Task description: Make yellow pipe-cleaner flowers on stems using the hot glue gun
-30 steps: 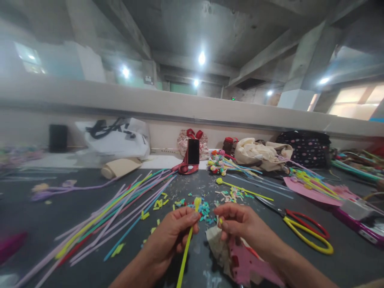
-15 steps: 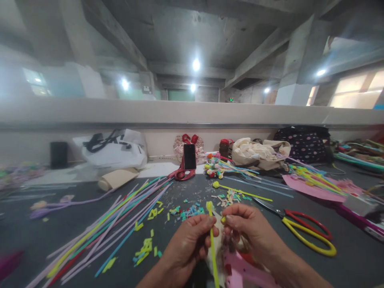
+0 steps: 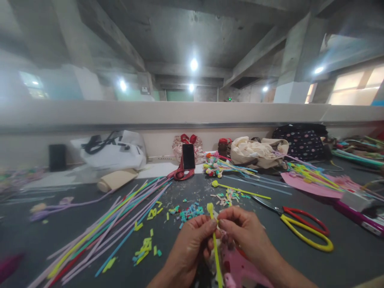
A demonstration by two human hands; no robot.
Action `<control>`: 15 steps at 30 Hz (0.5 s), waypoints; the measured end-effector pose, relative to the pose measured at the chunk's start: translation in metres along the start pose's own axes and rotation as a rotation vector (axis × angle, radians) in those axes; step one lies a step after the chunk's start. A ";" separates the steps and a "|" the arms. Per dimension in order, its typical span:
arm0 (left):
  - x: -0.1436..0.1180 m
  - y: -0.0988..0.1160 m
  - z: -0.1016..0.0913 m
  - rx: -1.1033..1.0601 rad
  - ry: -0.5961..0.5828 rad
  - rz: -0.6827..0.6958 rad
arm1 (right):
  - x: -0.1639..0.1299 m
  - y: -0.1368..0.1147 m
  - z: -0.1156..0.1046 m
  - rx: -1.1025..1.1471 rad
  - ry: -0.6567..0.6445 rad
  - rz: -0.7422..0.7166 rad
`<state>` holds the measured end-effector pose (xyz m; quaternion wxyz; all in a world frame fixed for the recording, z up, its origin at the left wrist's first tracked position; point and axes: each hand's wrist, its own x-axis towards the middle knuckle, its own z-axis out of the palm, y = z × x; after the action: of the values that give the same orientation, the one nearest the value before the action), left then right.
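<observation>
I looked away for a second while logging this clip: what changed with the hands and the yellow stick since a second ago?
The right hand moved left until its fingertips met the left hand at the yellow stick, which the left hand held throughout; the stick's tip shifted right. The scissors and the loose sticks kept their places on the table.

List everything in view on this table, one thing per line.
yellow stick: one, yellow, pinched between both hands
long sticks: many, mixed colours, left of the hands
cut bits: many, blue, yellow, ahead of the hands
scissors: one, red and yellow handles, right
phone: one, black, propped at the back
white bag: one, back left
pink sheet: one, far right
table: one, dark
left hand: holds the stick
right hand: fingertips at the stick's top
</observation>
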<state>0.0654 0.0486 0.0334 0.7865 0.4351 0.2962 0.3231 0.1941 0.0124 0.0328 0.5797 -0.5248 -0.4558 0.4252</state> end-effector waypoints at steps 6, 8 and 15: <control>0.000 0.000 -0.005 0.109 -0.011 0.035 | 0.000 0.002 -0.004 0.127 -0.153 0.086; -0.001 0.000 -0.006 0.121 -0.053 0.029 | 0.000 0.002 -0.007 0.222 -0.249 0.126; -0.005 -0.003 -0.004 0.096 -0.134 0.002 | 0.002 0.006 -0.015 0.389 -0.394 0.206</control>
<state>0.0598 0.0456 0.0300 0.7826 0.4931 0.2577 0.2793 0.2093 0.0119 0.0267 0.5237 -0.3546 -0.4138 0.6548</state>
